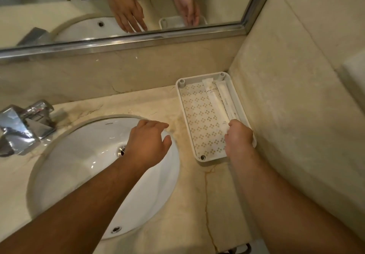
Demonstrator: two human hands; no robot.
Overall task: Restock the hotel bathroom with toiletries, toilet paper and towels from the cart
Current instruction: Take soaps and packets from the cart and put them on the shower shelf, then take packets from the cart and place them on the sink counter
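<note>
- Laying wrapped packets point(214, 99) along the right wall of the tray point(199, 77), the right hand point(239, 136) grips their near ends, likely to square them.
- Left hand point(147, 141) hovers over the sink point(79, 155), loosely curled, empty.

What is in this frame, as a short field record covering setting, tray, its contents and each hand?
setting: marble counter with sink, faucet, mirror behind
tray: white, perforated liner, in the counter's right corner by the wall
contents: two long wrapped packets, side by side along the tray's right side
left hand: above the sink rim, fingers loosely curled, holding nothing
right hand: on the packets' near ends; grip hidden
</note>
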